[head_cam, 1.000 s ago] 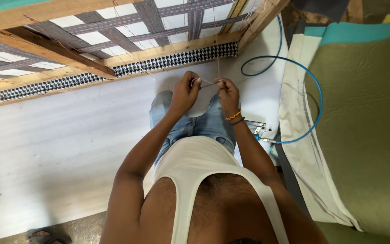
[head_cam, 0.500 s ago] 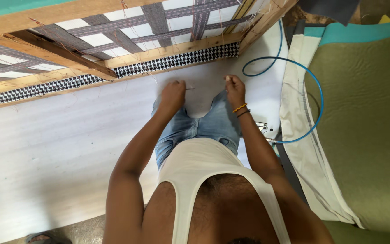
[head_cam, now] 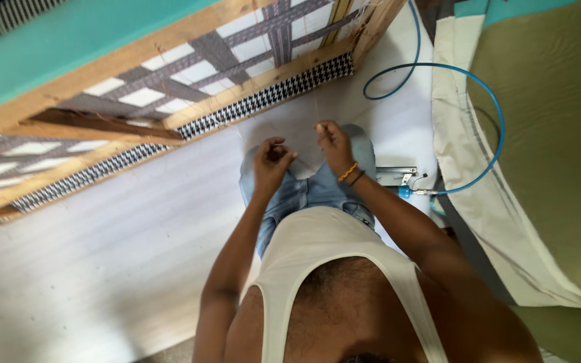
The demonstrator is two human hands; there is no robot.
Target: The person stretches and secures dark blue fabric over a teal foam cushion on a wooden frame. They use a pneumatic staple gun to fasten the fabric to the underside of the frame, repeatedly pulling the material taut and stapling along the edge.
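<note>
Half a second ago our hands were spread apart, the left one flat and low near the knee; now we have drawn them close together over the lap, and our view has swung so the wooden frame (head_cam: 169,101) fills more of the upper left. We judge that we have gone from pulling something taut to working it finely between the fingertips.

Our left hand (head_cam: 272,161) is curled, fingers bunched toward the thumb as if pinching something very small; what sits in that pinch is too fine for us to make out. Our right hand (head_cam: 334,144), with bangles (head_cam: 348,173) at the wrist, is raised a little higher, its fingertips closed on what looks like a thin pale thread (head_cam: 316,111) that runs up toward the houndstooth fabric edge (head_cam: 263,101) of the frame. Whether the same thread reaches the left hand we cannot tell.

Both hands hover above our denim-clad knees (head_cam: 304,191), just below the fabric edge and not touching it. To our right a metal air tool (head_cam: 398,176) lies on the white floor (head_cam: 102,255), untouched, its blue hose (head_cam: 485,101) looping away beside the olive cushion (head_cam: 553,134).
</note>
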